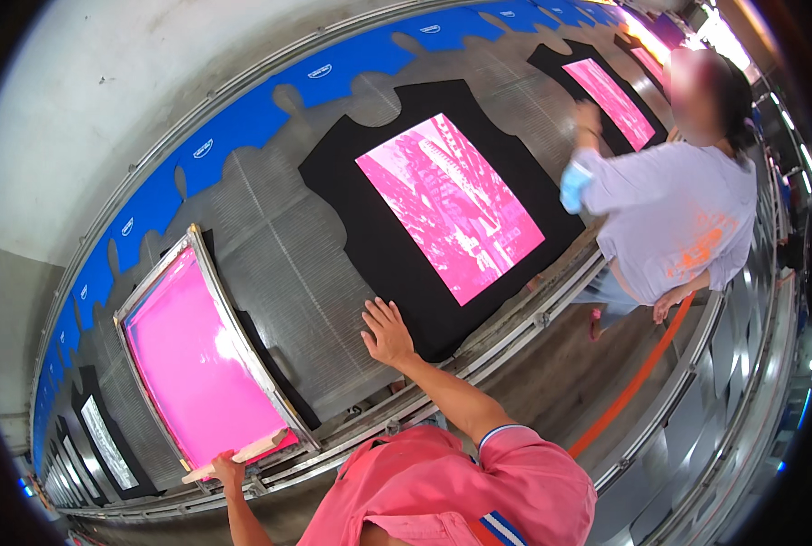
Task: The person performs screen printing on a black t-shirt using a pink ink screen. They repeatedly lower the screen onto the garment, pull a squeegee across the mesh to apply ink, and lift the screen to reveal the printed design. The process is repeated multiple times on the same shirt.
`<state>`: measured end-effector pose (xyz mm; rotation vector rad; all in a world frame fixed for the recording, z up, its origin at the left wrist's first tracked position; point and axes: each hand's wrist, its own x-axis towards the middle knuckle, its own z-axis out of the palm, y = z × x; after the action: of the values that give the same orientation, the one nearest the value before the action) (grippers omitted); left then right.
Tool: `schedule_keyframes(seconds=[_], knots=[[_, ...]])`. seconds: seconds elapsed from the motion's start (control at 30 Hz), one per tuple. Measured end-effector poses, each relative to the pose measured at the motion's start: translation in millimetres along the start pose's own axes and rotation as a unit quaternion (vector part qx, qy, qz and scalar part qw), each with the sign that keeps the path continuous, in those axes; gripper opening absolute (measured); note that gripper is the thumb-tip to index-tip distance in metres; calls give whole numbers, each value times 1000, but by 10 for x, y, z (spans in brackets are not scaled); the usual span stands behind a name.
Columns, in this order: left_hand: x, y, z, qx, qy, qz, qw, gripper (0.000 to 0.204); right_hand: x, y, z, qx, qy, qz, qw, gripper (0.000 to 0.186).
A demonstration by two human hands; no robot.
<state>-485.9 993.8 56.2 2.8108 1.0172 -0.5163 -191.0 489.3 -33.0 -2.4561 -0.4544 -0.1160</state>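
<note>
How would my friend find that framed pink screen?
Start at the long grey table edged with blue pieces. Left of the big black shirt panel lies a slanted framed screen, the person's left hand gripping a wooden bar at its near end. Unlike the panel's patterned pink, its pink is plain, inside a pale frame.

Left hand (pixel 228 467) grips a wooden bar (pixel 265 444) at the near end of a framed pink screen (pixel 247 337). Right hand (pixel 388 333), fingers spread, is at the near-left edge of 1 black garment panel (pixel 360 218) with a pink print (pixel 451 209).
</note>
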Motion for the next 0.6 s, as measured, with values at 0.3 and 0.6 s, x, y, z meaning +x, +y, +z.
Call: schedule_keyframes(seconds=[0.3, 0.6], knots=[[7, 215, -194, -11, 30, 97, 995, 19, 39, -30, -55, 20, -15, 15, 1000, 47], [-67, 42, -106, -44, 15, 154, 987, 32, 59, -28, -111, 23, -45, 33, 998, 49]])
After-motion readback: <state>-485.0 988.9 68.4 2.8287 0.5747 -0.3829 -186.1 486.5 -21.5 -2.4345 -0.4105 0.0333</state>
